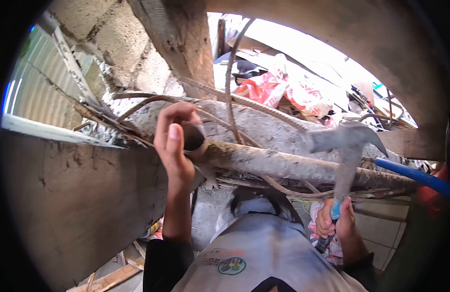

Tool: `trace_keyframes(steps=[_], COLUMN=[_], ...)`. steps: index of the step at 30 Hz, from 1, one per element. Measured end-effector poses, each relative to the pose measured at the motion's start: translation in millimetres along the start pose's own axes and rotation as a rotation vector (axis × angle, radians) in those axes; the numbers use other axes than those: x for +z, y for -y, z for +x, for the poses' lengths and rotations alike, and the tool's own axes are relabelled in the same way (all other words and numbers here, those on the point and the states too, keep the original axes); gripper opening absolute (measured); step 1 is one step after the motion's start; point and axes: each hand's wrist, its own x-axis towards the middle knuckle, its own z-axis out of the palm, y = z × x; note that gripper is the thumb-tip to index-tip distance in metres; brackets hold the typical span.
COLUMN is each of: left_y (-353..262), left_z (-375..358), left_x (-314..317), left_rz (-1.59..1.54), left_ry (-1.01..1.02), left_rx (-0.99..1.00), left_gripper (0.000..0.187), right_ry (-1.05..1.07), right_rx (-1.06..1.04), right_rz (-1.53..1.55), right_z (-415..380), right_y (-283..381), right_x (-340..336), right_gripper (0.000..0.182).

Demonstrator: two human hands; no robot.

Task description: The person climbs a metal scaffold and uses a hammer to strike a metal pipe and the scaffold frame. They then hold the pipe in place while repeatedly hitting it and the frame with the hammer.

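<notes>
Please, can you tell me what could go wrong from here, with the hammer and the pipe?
The hammer in the right hand might glance off the pipe, because its surface is rounded.
The bare left hand is at the pipe's open end; if the pipe shifts or rolls, its rim could scrape or pinch the fingers.
The ribbed rod ends close to the hammer head and could catch or deflect it.

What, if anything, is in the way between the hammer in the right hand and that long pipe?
Nothing visible: the hammer in the right hand crosses in front of the pipe in this view. A ribbed rod ends near the hammer's head, but beyond the pipe, not between them.
</notes>
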Motion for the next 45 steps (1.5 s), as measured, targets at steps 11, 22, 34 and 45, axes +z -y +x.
trace_keyframes(steps=[11,22,34,45], left_y=[4,5,1,2], left_z=[7,-2,3,3], left_x=[-1,9,4,2], left_rz=[-0.126,0.022,0.101,0.044], left_ry=[0.092,-0.034,0.11,0.154], left_rx=[0.007,0.128,0.132,0.149], left_gripper=[0.06,0.081,0.104,0.113], right_ry=[0.002,-0.099,-0.052,-0.097], right_rx=[0.646,0.712,0.643,0.455], right_rz=[-0.298,-0.366,-0.439,-0.317], right_z=[56,66,75,92], right_y=[53,84,103,120], right_x=[77,75,61,56], right_gripper=[0.064,0.06,0.06,0.061])
